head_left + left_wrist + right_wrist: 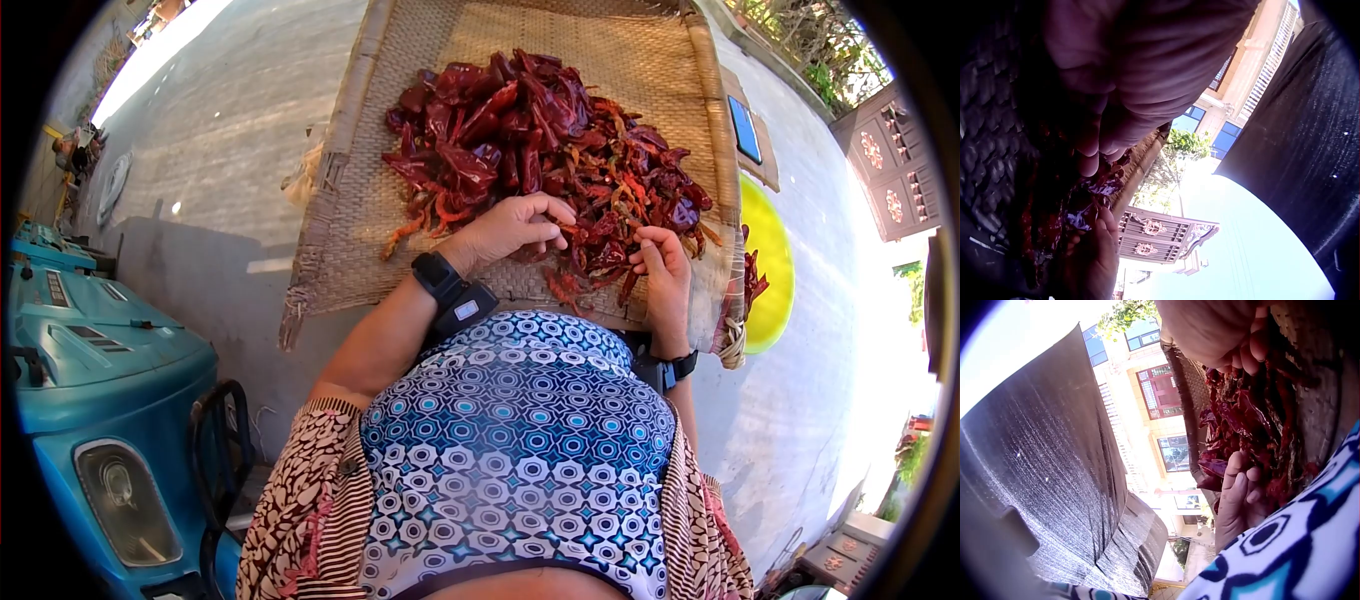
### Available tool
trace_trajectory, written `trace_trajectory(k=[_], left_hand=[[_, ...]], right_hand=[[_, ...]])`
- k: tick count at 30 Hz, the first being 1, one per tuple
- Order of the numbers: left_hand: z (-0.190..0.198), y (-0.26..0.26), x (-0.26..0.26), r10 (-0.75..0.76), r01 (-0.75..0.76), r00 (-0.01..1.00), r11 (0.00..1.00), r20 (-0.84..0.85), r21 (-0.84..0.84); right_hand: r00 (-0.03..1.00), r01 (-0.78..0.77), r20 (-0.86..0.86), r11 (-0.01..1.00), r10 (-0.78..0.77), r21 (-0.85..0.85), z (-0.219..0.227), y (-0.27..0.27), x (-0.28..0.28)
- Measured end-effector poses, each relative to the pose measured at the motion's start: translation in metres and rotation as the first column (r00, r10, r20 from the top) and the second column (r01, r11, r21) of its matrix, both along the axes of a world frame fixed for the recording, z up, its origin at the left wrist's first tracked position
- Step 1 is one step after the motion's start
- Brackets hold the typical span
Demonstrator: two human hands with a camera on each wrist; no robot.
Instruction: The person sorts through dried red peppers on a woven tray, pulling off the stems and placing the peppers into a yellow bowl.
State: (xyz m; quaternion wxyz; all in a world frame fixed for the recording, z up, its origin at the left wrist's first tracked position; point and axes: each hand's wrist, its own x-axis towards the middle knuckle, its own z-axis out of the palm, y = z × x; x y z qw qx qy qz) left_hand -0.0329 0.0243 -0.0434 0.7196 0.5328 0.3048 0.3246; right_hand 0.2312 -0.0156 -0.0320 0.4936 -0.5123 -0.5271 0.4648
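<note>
While you sit with the woven tray (360, 230) across your lap, both hands work the near edge of the dried red chillies (530, 130).

Your left hand (510, 228) lies knuckles-up at about 6 o'clock of the heap, fingers curled down into the chillies; whether they pinch one, you cannot tell. Your right hand (663, 265) sits at about 4 o'clock, fingers bent narrow around a chilli at the pile's edge. The heap fills the tray's middle and right side. A yellow basin (775, 260) lies at 3 o'clock beyond the rim, a blue machine (100, 380) at 8 o'clock.
</note>
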Motion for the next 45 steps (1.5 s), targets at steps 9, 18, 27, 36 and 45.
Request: trace_trajectory(k=[9,18,27,36,45], left_hand=[[-0.006,0.001,0.000,0.007,-0.007,1.000,1.000,0.001,-0.020],[0.004,0.000,0.002,0.027,-0.028,0.996,1.000,-0.079,-0.004],[0.019,-0.009,0.008,0.076,-0.066,0.976,0.996,-0.203,0.053],[0.019,-0.013,0.021,0.208,-0.071,0.937,0.900,-0.282,0.429],[0.040,-0.007,0.010,0.725,-0.193,0.601,0.539,-0.335,0.820]], right_hand=[[1.000,-0.001,0.020,1.000,0.001,0.002,-0.001,0.000,0.001],[1.000,0.009,-0.016,1.000,-0.009,-0.001,-0.004,0.002,0.002],[1.000,-0.025,-0.001,1.000,0.025,-0.012,-0.001,-0.001,-0.001],[0.986,-0.031,0.164,0.998,0.020,0.063,0.005,-0.004,-0.003],[0.996,-0.010,0.090,0.996,0.002,0.085,-0.002,-0.001,-0.002]])
